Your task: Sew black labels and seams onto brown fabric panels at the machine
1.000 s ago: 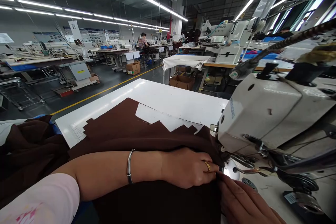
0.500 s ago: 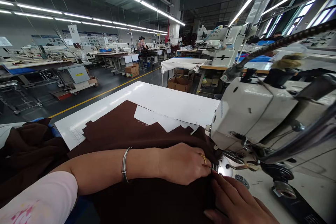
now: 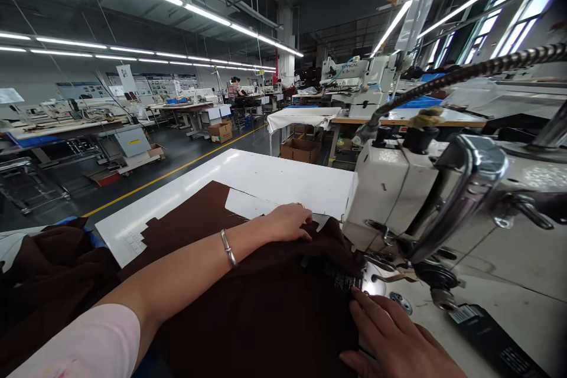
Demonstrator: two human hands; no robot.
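Dark brown fabric (image 3: 248, 301) lies across the white sewing table (image 3: 266, 174) and runs under the needle area of a white sewing machine (image 3: 398, 201). My left hand (image 3: 287, 221) rests on the far part of the fabric, fingers curled down onto it, a bracelet on the wrist. A black label (image 3: 336, 276) with small white print lies on the fabric beside the presser foot. My right hand (image 3: 394, 336) lies flat at the fabric's right edge, fingertips touching the label's corner.
More brown fabric (image 3: 48, 271) is heaped at the left. A black strip of labels (image 3: 491, 336) lies on the machine bed at right. Behind are other sewing stations, cardboard boxes (image 3: 301, 150), a yellow floor line and a seated person (image 3: 234, 90) far back.
My left hand left the needle area and slid away across the fabric to its far part. The black label is now uncovered. My right hand stays at the fabric edge.
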